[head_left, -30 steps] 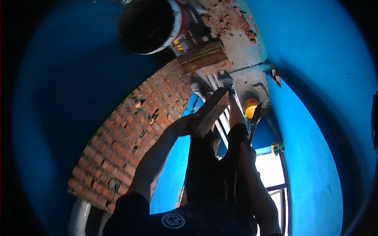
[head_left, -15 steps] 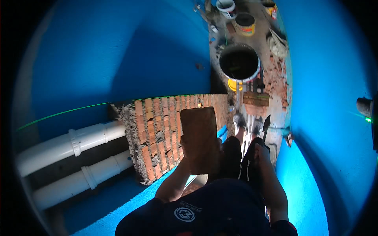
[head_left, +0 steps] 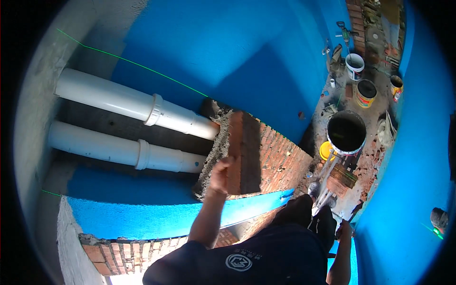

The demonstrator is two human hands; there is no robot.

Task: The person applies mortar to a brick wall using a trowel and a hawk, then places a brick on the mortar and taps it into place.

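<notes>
My left hand [head_left: 221, 175] grips a brown brick [head_left: 235, 154] at its near side, fingers wrapped round its left edge. The brick stands over the end of the brick wall [head_left: 280, 156], by the rough grey mortar [head_left: 217, 147] along the wall's left edge. Whether brick and mortar touch, I cannot tell. Low at my right side, my right hand [head_left: 344, 230] is closed round the handle of a trowel [head_left: 356, 211], its dark blade pointing away from me.
Two white pipes [head_left: 104, 97] run from the left wall to the brick wall's mortared end. A large bucket [head_left: 346, 130] stands ahead on the right, past a few stacked bricks [head_left: 341, 180]. Smaller buckets [head_left: 355, 69] and a power mixer [head_left: 346, 34] lie beyond. Blue walls [head_left: 418, 142] flank the passage.
My left hand has brought the brick leftward to the mortared end of the wall and turned it, so a narrow side shows. My view has swung left. The trowel stays in my right hand.
</notes>
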